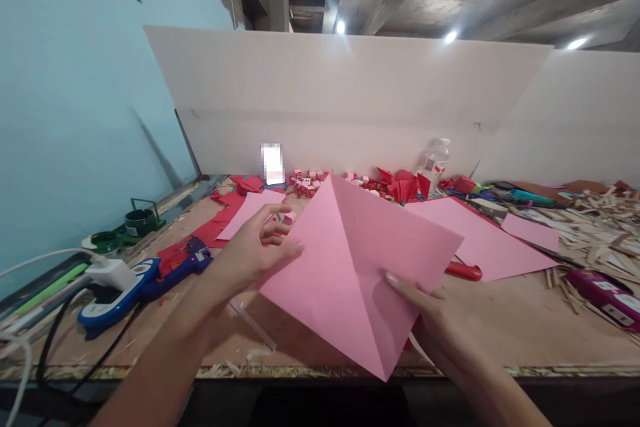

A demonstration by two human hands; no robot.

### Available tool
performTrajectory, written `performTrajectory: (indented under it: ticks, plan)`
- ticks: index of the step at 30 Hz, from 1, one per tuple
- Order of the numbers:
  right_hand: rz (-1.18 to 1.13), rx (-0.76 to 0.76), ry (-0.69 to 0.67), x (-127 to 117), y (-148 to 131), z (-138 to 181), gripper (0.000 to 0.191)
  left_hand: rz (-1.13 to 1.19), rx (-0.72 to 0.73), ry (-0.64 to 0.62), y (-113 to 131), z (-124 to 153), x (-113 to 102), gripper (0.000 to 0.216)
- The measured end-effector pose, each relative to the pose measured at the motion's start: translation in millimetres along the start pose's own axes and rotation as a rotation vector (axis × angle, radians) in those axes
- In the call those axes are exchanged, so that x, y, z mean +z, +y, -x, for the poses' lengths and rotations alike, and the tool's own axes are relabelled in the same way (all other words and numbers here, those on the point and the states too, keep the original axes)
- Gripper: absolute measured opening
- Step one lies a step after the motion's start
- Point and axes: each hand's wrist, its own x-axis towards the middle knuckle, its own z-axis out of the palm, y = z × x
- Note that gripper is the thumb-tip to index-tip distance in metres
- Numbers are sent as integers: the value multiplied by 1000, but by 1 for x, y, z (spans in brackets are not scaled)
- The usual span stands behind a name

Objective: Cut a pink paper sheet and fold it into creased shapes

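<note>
A square of pink paper (325,267), creased down its middle and partly bent along that line, is held above the table's front edge. My left hand (273,237) grips its left edge, thumb on the front face and the other fingers curled at the back. On the right half, my right hand (425,303) presses its thumb on the front, while its remaining fingers are mostly hidden behind the sheet. Behind it on the table lie another pink sheet (450,227) and the end of a red-handled tool (464,271), its rest covered.
To the left are a blue glue gun (175,277) and a blue power strip (120,300) with cables. Farther back stand a phone (273,165) and a plastic bottle (436,163), near red paper pieces (400,185). Wood strips (600,220) pile up at right beside a purple package (603,297).
</note>
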Motion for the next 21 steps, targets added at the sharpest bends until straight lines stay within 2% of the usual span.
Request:
performTrajectory:
  ticks: [2,5,7,11,15,18,21]
  plan:
    - [37,29,-50,-6,-5,0,61,-6,-33,-114,8,-4,-6,63]
    - [57,86,-120,-13,-12,1,57,76,-65,-287,7,-3,-4,46]
    - [54,103,-181,-16,-14,1,55,140,-53,-318,-1,2,1,37]
    - [83,186,-250,-20,-14,0,43,252,-60,-189,-21,11,12,40]
    - [52,259,-197,-23,-10,-1,41,527,-154,-99,-30,20,19,49]
    - [89,339,-177,-25,-8,-1,39,599,-192,-32,-29,28,20,41]
    - [182,226,-177,-29,-12,3,42,518,-214,-27,-25,37,14,29]
